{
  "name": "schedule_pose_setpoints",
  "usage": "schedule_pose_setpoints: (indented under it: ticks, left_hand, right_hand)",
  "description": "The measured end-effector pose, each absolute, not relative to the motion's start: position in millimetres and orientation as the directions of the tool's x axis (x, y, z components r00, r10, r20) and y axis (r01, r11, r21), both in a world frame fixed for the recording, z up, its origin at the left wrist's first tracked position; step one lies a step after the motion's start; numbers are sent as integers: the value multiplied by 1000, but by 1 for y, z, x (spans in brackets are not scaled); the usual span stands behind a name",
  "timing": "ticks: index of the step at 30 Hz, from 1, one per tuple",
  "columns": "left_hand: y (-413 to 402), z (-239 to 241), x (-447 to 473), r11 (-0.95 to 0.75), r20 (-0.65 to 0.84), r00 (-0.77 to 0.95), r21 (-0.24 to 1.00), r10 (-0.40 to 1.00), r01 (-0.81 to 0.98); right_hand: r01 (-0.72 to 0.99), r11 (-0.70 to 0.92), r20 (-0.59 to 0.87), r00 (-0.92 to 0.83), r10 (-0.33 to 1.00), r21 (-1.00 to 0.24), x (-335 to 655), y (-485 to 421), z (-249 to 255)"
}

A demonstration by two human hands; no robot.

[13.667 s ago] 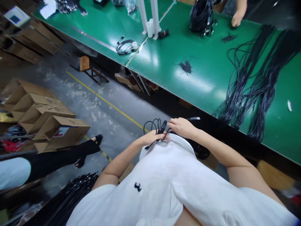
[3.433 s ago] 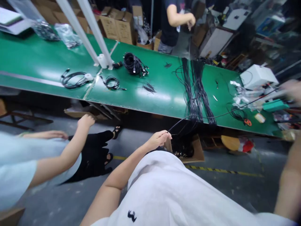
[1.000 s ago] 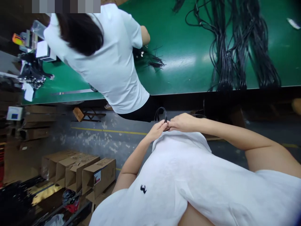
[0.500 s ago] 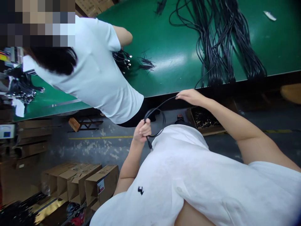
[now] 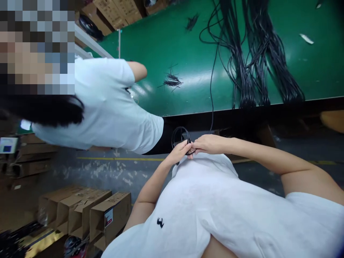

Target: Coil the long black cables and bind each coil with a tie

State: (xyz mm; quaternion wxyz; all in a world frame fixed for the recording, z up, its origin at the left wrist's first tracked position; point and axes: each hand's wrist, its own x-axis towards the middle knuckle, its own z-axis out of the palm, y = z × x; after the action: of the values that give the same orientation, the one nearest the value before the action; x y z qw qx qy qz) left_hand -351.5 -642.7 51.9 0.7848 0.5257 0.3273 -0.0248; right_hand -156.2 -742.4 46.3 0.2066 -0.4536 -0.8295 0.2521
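Note:
My left hand (image 5: 179,152) and my right hand (image 5: 209,143) meet in front of my chest, both pinched on a thin black cable (image 5: 180,137). The cable forms a small loop above my fingers, and one strand runs up from it over the edge of the green table (image 5: 188,53). My white shirt fills the lower part of the view and hides my forearms' lower ends.
Long bundles of black cables (image 5: 255,61) hang over the table's front edge at the right. A small heap of black ties (image 5: 170,81) lies mid-table. A person in a white shirt (image 5: 107,104) leans over the table at the left. Cardboard boxes (image 5: 88,215) stand on the floor.
My right hand came back from the table edge to my left hand, bringing the cable along; the loop in my left hand has gained a turn.

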Motion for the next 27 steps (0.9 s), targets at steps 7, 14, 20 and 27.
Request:
schedule_pose_setpoints:
  ticks: [7, 14, 20, 27]
  left_hand:
    - [-643, 56, -361, 546, -567, 822, 707, 57, 450]
    - [-635, 76, -382, 781, -444, 883, 601, 152, 168]
    - [-611, 91, -403, 760, -477, 610, 530, 633, -375]
    - [-578, 102, -449, 623, -445, 437, 526, 782, -580]
  right_hand:
    - [657, 379, 125, -400, 908, -651, -132, -738, 47]
    - [819, 99, 119, -38, 992, -565, -23, -730, -19]
    - [899, 112, -171, -201, 965, -424, -65, -769, -19]
    - [706, 87, -126, -244, 962, -703, -96, -760, 3]
